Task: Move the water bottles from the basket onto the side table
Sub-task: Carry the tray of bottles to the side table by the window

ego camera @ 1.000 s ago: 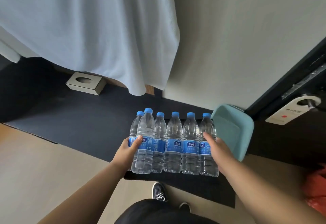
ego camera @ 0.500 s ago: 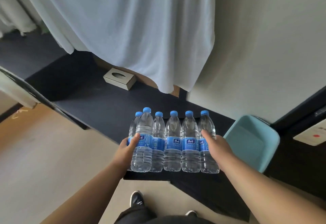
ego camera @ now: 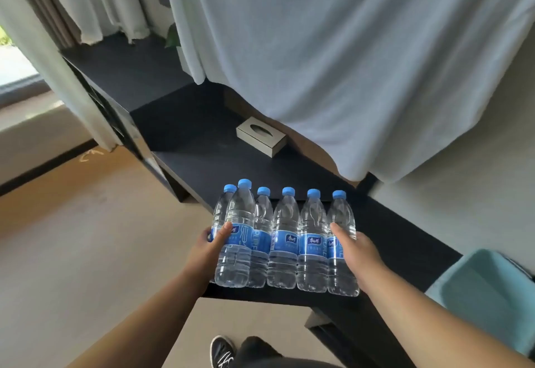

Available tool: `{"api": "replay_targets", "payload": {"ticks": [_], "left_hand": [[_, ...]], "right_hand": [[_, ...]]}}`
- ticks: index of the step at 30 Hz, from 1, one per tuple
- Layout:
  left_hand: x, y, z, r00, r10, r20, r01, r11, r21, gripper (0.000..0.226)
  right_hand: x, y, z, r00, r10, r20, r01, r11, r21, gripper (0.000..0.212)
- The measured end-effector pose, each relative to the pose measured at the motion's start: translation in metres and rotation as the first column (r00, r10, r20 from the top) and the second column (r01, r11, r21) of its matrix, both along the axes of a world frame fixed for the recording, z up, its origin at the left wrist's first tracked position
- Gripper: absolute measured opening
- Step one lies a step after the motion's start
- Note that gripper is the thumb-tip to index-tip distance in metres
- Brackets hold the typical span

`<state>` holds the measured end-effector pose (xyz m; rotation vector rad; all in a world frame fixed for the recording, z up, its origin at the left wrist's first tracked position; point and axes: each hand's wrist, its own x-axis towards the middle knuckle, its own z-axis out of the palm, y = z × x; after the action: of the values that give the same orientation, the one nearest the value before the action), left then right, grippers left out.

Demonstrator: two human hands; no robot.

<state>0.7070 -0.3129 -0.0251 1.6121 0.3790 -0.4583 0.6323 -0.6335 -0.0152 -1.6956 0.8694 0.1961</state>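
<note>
six water bottles (ego camera: 285, 240), clear plastic with blue caps and blue labels, are pressed into one upright row between a person's two hands, their bases at the near edge of a long dark worktop (ego camera: 199, 147); whether they rest on it or hang just above cannot be told. the left hand (ego camera: 210, 249) curls round the row's left end, thumb on a label, fingers (ego camera: 209, 236) wrapped behind, where a sixth bottle sits a little back. the right hand (ego camera: 357, 250) lies flat against the outermost right bottle, thumb pointing up, its fingers hidden behind the row. over the past second the grip has not altered, but the view has swung left: the pale blue basket (ego camera: 489, 295) has slid to the lower right corner and more worktop has come into sight, with a tissue box (ego camera: 262, 136) near the draped white cloth (ego camera: 333, 63). the bottles appear out of the basket and are likely headed further along the dark surface, release not yet made.
</note>
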Motion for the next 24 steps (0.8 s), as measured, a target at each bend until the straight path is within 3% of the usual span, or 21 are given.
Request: {"api": "replay_targets", "payload": {"ticks": [6, 15, 21, 24], "left_hand": [[0.038, 0.083, 0.006, 0.997, 0.076, 0.026, -0.076, 0.997, -0.015, 0.074], [0.069, 0.189, 0.005, 0.969, 0.239, 0.067, -0.238, 0.971, -0.028, 0.055], [0.08, 0.245, -0.001, 0.931, 0.36, 0.053, -0.358, 0.933, -0.045, 0.046], [0.086, 0.264, -0.003, 0.905, 0.419, 0.076, -0.418, 0.908, -0.032, 0.031]], "right_hand": [[0.068, 0.079, -0.005, 0.998, 0.068, 0.003, -0.068, 0.997, 0.023, 0.06], [0.148, 0.188, -0.015, 0.982, 0.19, -0.02, -0.188, 0.979, 0.076, 0.086], [0.199, 0.244, -0.017, 0.952, 0.305, -0.018, -0.303, 0.95, 0.082, 0.084], [0.227, 0.267, -0.021, 0.931, 0.365, -0.022, -0.362, 0.928, 0.092, 0.085]]}}
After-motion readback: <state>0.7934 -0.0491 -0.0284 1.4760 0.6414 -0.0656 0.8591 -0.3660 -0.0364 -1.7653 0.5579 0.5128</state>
